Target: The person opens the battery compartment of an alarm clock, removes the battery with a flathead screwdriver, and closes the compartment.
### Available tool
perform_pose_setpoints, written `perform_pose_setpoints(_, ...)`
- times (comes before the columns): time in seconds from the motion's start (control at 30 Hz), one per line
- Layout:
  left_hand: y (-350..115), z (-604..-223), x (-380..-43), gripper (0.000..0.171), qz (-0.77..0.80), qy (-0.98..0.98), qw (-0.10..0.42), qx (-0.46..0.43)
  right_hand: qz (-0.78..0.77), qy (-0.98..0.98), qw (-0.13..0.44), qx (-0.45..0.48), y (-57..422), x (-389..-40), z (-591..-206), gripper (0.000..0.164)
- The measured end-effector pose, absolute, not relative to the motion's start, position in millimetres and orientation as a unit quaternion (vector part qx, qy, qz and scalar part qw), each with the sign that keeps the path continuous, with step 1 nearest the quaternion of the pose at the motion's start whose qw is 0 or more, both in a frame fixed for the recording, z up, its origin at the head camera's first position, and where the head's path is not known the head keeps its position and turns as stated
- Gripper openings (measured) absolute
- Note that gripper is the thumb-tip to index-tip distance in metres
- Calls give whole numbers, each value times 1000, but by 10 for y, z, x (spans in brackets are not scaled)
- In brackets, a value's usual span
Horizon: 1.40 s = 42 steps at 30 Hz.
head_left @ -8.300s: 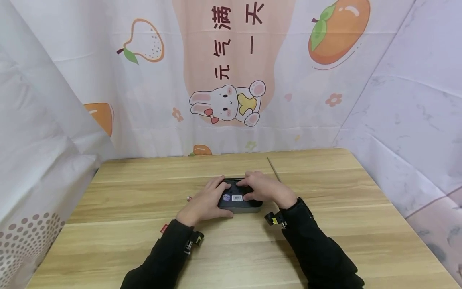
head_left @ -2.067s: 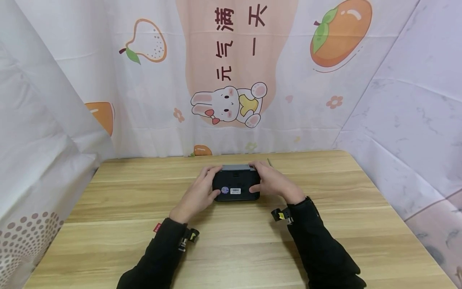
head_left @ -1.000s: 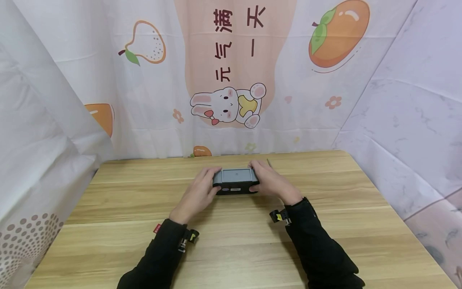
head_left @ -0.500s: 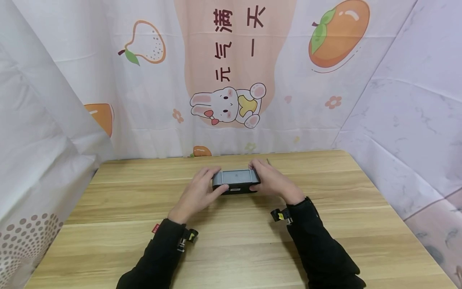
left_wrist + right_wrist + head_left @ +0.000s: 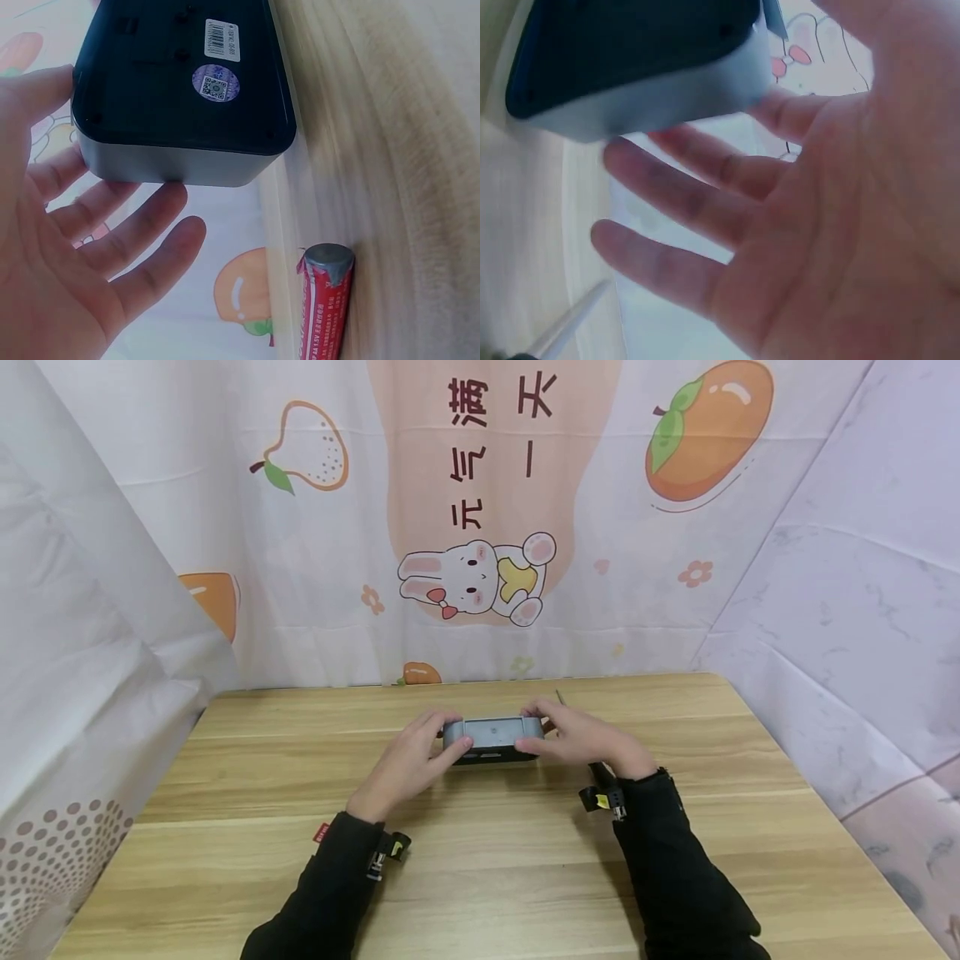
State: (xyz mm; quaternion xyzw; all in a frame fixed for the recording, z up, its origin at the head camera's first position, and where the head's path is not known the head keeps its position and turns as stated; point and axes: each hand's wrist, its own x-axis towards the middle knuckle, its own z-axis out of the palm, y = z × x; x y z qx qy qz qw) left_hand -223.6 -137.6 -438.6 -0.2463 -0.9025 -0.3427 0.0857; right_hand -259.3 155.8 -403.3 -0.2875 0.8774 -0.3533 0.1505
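Note:
A grey-and-black box-shaped device [image 5: 492,731] stands on its side near the table's middle, its grey long side facing up. Its black back carries a barcode label [image 5: 223,40] and a round purple sticker [image 5: 216,82]. My left hand [image 5: 408,764] holds the left end, thumb at the near top edge and fingers around the far corner. At the right end, my right hand [image 5: 585,742] has its thumb on the near edge and fingertips at the far edge. The right wrist view is blurred; fingertips there touch the device's grey end.
A red AA battery [image 5: 324,307] lies on the table beyond the left hand. Behind the right hand, a thin metal rod [image 5: 560,697] shows, mostly hidden in the head view. A printed curtain [image 5: 480,652] hangs along the table's back edge.
Earlier the device lay with its labelled back up, my fingers on it; it has since been tipped until the grey side faces up. My right hand has just shifted slightly right, its thumb higher.

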Motion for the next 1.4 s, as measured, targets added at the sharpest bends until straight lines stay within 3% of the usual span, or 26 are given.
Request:
perform_pose_setpoints(0.3, -1409, -4366, -2220, 48, -366, -898, 37, -241, -317, 892, 202, -251, 1608, -2599, -4036, 65)
perform_pose_setpoints(0.5, -1446, -4380, -2211, 75, -367, -904, -57, -212, -278, 907, 241, -203, 1612, -2593, -4062, 88)
perform_pose_setpoints(0.67, -1455, -4398, -2208, 86, -345, -911, -100, -204, -250, 917, 256, -179, 1634, -2583, -4064, 101)
perform_pose_setpoints(1.0, -1490, -4431, -2222, 91, -367, -895, -148, -207, -243, 913, 271, -186, 1644, -2591, -4078, 100)
perform_pose_setpoints(1.23, -1500, -4454, -2238, 82, -383, -879, -156, -238, -273, 888, 298, -219, 1651, -2612, -4109, 84)
perform_pose_setpoints(1.4, -1501, -4472, -2251, 86, -384, -876, -151, -249, -294, 880, 305, -217, 1655, -2617, -4134, 90)
